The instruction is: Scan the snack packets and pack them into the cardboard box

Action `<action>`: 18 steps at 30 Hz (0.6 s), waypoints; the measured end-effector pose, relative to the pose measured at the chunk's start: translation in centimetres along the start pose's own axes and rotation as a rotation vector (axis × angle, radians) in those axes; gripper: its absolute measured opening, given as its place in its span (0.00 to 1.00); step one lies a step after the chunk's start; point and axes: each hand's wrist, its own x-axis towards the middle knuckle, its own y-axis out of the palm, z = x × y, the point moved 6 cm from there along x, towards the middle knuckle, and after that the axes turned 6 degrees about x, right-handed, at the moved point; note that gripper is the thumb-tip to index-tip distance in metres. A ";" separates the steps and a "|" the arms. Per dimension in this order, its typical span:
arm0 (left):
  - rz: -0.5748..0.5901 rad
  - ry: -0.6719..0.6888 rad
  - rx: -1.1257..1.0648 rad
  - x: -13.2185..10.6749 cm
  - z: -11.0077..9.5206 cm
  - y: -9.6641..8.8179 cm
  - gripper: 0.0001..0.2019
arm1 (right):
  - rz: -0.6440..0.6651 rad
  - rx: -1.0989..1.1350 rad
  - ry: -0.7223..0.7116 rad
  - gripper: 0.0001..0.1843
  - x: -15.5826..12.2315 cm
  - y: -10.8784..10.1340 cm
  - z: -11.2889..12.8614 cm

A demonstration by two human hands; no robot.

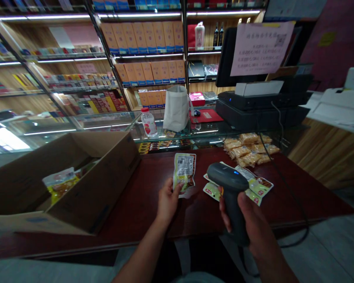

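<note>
My left hand (167,199) pinches the lower edge of a snack packet (185,169), whose printed side with a barcode faces up above the dark red table. In my right hand (255,224) is a black barcode scanner (230,184), gripped by its handle, with a small blue light lit on top. Its head points toward the left, in the direction of the packet. Several green and white snack packets (257,188) lie on the table behind the scanner, which partly hides them.
An open cardboard box (85,196) with yellow packets (61,182) stands on the left. Wrapped pastry-like packs (249,149) lie at the back right, below a monitor (225,59). A plastic bottle (149,122) and white paper bag (176,108) stand on the glass counter. The scanner's cable (286,186) crosses the table's right side.
</note>
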 end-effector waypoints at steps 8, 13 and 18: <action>-0.065 0.072 0.210 -1.0 -1.0 -1.0 0.12 | 0.085 -0.090 0.049 0.33 -0.5 2.3 -0.4; -0.068 0.099 0.289 -0.9 -1.0 -1.1 0.12 | 0.054 -0.107 0.030 0.33 -0.6 2.3 -0.4; -0.051 0.074 0.234 -1.0 -0.8 -0.7 0.11 | 0.050 -0.135 0.009 0.31 -0.7 2.5 -0.2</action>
